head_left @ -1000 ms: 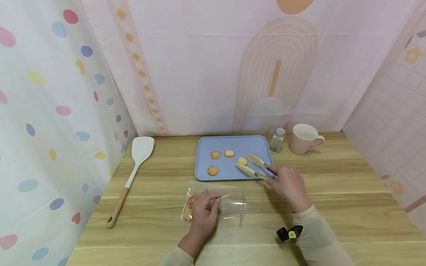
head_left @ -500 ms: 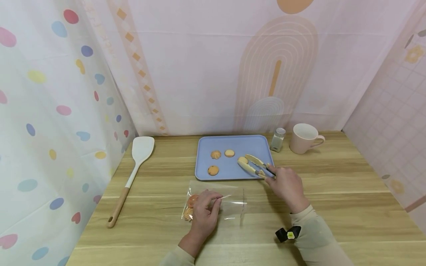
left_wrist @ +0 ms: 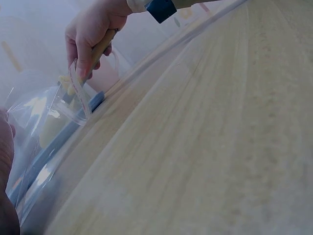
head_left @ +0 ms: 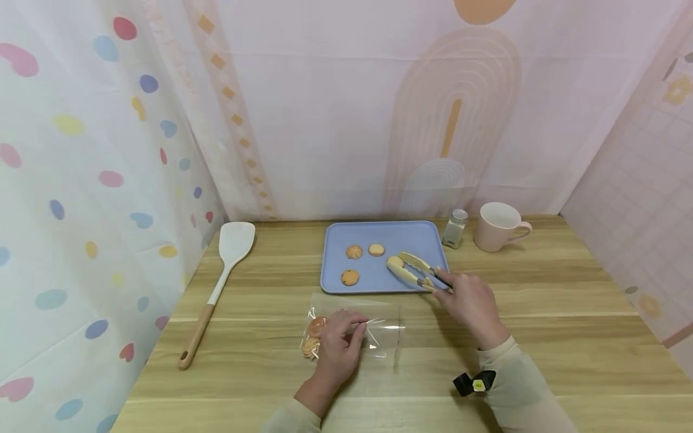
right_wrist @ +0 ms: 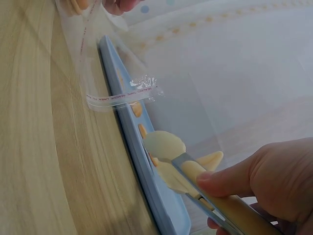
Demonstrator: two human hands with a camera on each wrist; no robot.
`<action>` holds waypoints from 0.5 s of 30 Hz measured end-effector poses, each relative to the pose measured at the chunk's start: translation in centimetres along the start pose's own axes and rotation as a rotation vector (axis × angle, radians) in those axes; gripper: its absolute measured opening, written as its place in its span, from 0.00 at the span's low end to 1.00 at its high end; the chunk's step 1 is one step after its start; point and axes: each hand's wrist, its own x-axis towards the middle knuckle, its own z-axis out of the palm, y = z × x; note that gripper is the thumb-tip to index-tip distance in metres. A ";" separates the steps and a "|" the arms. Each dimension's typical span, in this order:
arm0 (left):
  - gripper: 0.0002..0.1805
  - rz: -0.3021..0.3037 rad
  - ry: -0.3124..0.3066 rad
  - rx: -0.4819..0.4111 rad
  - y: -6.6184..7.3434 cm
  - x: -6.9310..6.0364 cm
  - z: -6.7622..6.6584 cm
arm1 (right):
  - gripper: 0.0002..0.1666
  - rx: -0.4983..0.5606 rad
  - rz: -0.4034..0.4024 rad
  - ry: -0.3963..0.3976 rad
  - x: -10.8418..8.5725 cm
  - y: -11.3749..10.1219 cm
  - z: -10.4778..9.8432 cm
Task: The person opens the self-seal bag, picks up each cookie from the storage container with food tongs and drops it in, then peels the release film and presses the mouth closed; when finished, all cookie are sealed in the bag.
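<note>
My right hand (head_left: 470, 305) grips a pair of tongs (right_wrist: 215, 191) with pale scalloped heads. The heads lie either side of a round cookie (head_left: 397, 261) on the blue tray (head_left: 417, 231); whether both touch it I cannot tell. Three other cookies rest on that tray, among them a dark-specked cookie (head_left: 349, 277). In front of it, my left hand (head_left: 340, 349) pinches a clear plastic bag (head_left: 384, 337) between thumb and fingers. Inside the bag's left end are a ring-shaped cookie (head_left: 317, 326) and a swirled cookie (head_left: 311, 347), partly hidden by the hand. The bag's mouth faces right.
A white spatula (head_left: 236, 240) with a wooden handle lies at the left of the wooden table (head_left: 260, 288). Behind the tray's right corner stand a glass shaker (head_left: 455, 230) and a pink mug (head_left: 495, 227). A patterned curtain (head_left: 335, 120) hangs along the back.
The tongs' near head has drawn in against the cookie, narrowing the gap between the heads. My left hand keeps its pinch on the bag. The head view has shifted slightly.
</note>
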 end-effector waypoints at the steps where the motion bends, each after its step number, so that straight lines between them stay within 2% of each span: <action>1: 0.05 0.001 -0.001 0.002 0.0 0.0 0.1 | 0.27 0.009 -0.003 0.000 -0.1 0.1 -0.1; 7: 0.04 0.026 0.002 -0.015 -0.4 0.0 0.4 | 0.26 0.085 -0.014 0.008 -0.8 0.6 -0.8; 15: 0.05 -0.014 0.007 -0.010 -0.4 0.1 0.5 | 0.27 0.147 0.005 -0.043 -2.3 0.9 -3.1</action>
